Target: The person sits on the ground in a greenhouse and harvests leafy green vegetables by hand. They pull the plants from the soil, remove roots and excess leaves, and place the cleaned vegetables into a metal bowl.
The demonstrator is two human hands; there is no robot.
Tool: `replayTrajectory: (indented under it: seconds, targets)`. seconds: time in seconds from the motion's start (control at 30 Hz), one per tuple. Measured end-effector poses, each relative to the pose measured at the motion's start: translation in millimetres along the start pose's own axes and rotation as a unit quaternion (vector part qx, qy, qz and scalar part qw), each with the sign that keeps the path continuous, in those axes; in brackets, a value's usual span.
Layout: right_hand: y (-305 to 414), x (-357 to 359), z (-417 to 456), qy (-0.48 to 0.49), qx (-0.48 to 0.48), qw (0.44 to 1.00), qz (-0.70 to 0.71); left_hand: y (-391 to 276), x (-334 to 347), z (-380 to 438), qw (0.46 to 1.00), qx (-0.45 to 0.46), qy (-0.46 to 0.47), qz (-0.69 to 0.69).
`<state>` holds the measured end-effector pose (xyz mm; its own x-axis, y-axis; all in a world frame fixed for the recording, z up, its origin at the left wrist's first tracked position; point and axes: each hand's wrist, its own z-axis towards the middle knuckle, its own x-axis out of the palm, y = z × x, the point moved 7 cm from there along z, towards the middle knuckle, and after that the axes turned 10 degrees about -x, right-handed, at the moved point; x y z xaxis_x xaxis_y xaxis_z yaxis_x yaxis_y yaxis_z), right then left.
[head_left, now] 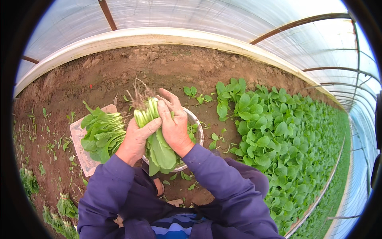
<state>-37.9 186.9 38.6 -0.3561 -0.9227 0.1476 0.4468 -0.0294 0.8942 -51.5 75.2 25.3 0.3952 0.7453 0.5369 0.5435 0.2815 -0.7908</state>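
Note:
Between my two hands is a bunch of leafy greens [161, 149], its pale stems and thin roots pointing away from me and its leaves hanging toward me. My left hand [137, 137] wraps the stems from the left, thumb across them. On the other side, my right hand [174, 122] presses against the stems with its fingers pointing up. Beneath the bunch stands a round metal basin [197, 127], mostly hidden by my hands and the leaves; some green leaves show inside it. Left of my left hand, a pile of pulled greens [103, 131] lies on a flat pinkish board [86, 161].
A dense bed of growing greens [277, 134] fills the right side. Several tied bunches [67, 206] lie on the soil at lower left. Loose leaves are scattered over the bare soil [119, 65]. A pale curbing [167, 35] and plastic greenhouse film [185, 15] border the far side.

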Motion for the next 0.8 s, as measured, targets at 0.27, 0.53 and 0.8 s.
replayTrajectory:
  seconds: [0.27,0.53,0.8]
  targets:
    - [-97.0,-71.8,27.4,0.079,0.126,0.984,-0.093,-15.9,-36.6,8.1,0.983,-0.007,-0.069,0.169]
    - [-312.5,-280.1,47.7,0.283,0.041,0.625,-0.726,-7.4,-50.3,25.7,0.943,-0.066,-0.117,0.305]
    - [-380.6,-345.7,56.8,0.413,-0.003,0.264,-0.871,0.3,-59.8,50.9,0.92,-0.109,-0.152,0.345]
